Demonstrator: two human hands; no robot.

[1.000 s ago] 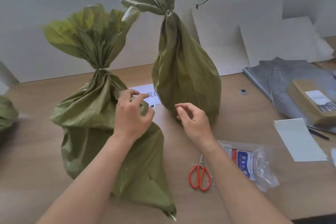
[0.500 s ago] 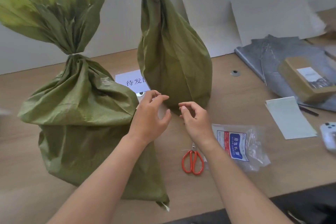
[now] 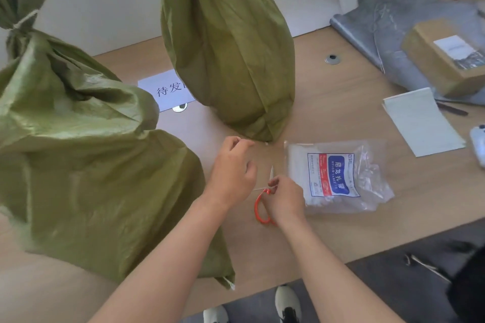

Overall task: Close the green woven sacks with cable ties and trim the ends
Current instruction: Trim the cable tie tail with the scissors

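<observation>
Two green woven sacks stand on the wooden table (image 3: 341,102). The near left sack (image 3: 78,165) has a white cable tie (image 3: 25,19) round its neck. The back sack (image 3: 225,47) stands upright, its neck out of frame. My left hand (image 3: 231,170) hovers in front of the back sack, thumb and forefinger pinching what looks like a thin pale cable tie strip. My right hand (image 3: 284,199) rests on the orange-handled scissors (image 3: 261,208) lying on the table, fingers curled at their pivot. A clear bag of white cable ties (image 3: 336,176) lies just right of it.
A paper label (image 3: 168,90) lies between the sacks. At the right are grey mailer bags (image 3: 393,29), a cardboard box (image 3: 443,57), a notepad (image 3: 422,123), a pen (image 3: 451,109) and a white device (image 3: 479,144). The table's front edge runs close below my arms.
The view has tilted down. Both hands came away from the left sack toward the table front; my right hand has dropped onto the scissors.
</observation>
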